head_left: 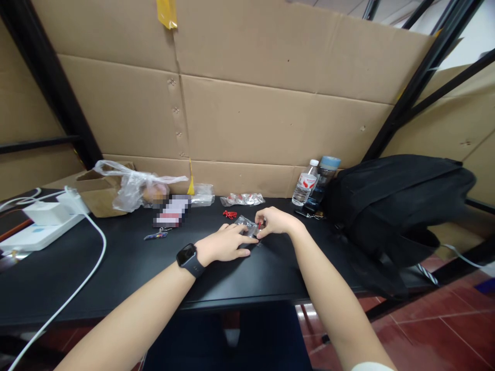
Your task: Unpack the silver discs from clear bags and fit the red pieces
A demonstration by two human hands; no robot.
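- Power strip (38, 226), white, lies at the far left of the black tabletop (116, 268), and a white cable (94, 268) curves from it towards the near edge.
- Brown cardboard box (96, 198) stands at the back, with a crumpled clear plastic bag (131, 188) against its right side.
- Left hand (226, 245), with a dark smartwatch (188, 257) on its wrist, rests low on the tabletop. Its fingers are stretched loosely and their tips touch the left edge of the small clear packet (247, 225). Whether they actually pinch it cannot be made out.
- The small clear packet is shiny, crinkled film with something dark inside. It sits between the two hands near the middle of the tabletop.
- A little red piece (230, 214) lies just behind it, and a second clear packet (242, 199) lies further back by the cardboard wall.
- Right hand (275, 221) has its fingers curled and closed on the packet's right end.
- Water bottle (305, 183) and blue-lidded bottle (325, 180) stand side by side at the back.
- Black backpack (398, 206) slumps at the far right.
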